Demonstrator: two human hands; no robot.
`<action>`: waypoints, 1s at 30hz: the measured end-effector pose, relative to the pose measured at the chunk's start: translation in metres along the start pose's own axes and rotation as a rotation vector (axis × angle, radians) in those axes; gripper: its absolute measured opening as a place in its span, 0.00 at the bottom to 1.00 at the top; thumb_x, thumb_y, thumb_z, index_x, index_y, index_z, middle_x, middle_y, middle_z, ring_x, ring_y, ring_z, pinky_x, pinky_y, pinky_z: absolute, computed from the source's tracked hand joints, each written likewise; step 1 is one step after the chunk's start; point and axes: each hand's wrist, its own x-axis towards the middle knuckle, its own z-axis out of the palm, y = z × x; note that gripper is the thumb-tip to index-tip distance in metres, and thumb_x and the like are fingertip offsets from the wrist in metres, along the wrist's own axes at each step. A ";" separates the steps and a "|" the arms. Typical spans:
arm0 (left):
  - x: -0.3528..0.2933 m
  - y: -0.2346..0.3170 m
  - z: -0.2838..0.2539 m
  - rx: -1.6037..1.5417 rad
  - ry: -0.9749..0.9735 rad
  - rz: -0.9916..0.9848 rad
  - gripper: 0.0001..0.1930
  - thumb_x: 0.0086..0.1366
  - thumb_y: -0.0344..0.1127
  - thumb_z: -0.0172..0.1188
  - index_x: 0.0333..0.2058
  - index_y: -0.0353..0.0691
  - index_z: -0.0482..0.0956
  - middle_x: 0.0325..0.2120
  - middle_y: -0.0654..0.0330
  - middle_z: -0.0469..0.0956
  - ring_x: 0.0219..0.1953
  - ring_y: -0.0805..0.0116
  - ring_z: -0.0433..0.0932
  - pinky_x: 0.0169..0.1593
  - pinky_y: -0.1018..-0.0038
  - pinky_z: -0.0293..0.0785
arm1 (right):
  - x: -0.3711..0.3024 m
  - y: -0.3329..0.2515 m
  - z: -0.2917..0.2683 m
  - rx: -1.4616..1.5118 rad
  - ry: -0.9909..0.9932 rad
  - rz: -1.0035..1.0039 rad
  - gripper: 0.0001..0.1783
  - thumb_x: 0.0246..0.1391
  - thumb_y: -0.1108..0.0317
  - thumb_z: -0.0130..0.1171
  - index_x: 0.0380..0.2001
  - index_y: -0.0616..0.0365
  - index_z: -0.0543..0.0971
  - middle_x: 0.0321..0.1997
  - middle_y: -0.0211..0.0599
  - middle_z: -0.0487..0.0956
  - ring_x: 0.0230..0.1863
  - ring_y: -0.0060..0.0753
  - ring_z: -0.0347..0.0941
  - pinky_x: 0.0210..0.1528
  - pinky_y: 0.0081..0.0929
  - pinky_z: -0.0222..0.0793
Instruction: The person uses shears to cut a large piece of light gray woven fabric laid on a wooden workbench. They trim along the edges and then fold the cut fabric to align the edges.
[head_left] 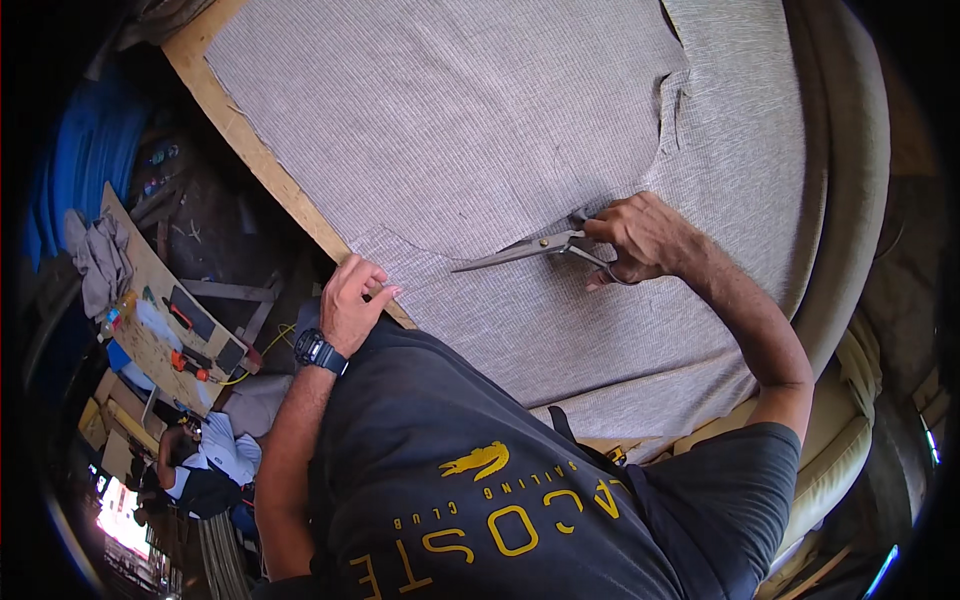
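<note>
Far off the left edge of the surface, down on the floor level, a plywood board [150,330] carries small tools with orange handles, and a grey rag [100,260] hangs at its upper end; below it another person [205,460] in a light shirt sits bent over. The wooden board edge [250,140] of the surface runs diagonally from the upper left down toward the middle. At the lower end of that edge rests the left hand [352,300], wearing a dark wristwatch [318,350], its fingers [378,292] curled and pressing the near border of the grey woven fabric [450,120] against the surface; it pins the cloth rather than enclosing it. The fabric covers nearly the whole surface, and a curved cut line runs through it from near the left hand across to the right. On that line lie the metal scissors [520,248], blades pointing left and slightly parted with the cloth between them. The right hand [640,238] grips the scissor handles, fingers closed through the loops. Above it a short notch [672,95] shows in the fabric. Along the right edge curves a beige padded cushion rim [850,180].
</note>
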 end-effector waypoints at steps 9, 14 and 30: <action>0.001 -0.001 -0.002 -0.008 0.009 0.010 0.12 0.52 0.30 0.73 0.29 0.37 0.76 0.27 0.59 0.72 0.29 0.64 0.74 0.32 0.69 0.74 | 0.002 -0.006 0.007 0.032 -0.007 -0.017 0.40 0.40 0.25 0.64 0.29 0.58 0.80 0.18 0.32 0.77 0.22 0.29 0.77 0.25 0.33 0.73; -0.001 -0.004 0.000 -0.010 0.010 0.010 0.12 0.52 0.30 0.73 0.29 0.37 0.76 0.27 0.59 0.72 0.29 0.63 0.75 0.32 0.69 0.74 | 0.000 -0.010 0.015 0.025 0.063 -0.019 0.41 0.40 0.24 0.62 0.26 0.58 0.79 0.20 0.33 0.78 0.22 0.31 0.77 0.24 0.33 0.74; -0.001 -0.003 -0.002 -0.017 0.004 0.033 0.12 0.52 0.29 0.72 0.30 0.38 0.75 0.27 0.59 0.72 0.29 0.63 0.74 0.32 0.68 0.74 | -0.003 -0.029 0.035 0.119 0.018 0.024 0.40 0.52 0.26 0.55 0.30 0.60 0.80 0.16 0.34 0.77 0.18 0.32 0.77 0.22 0.35 0.75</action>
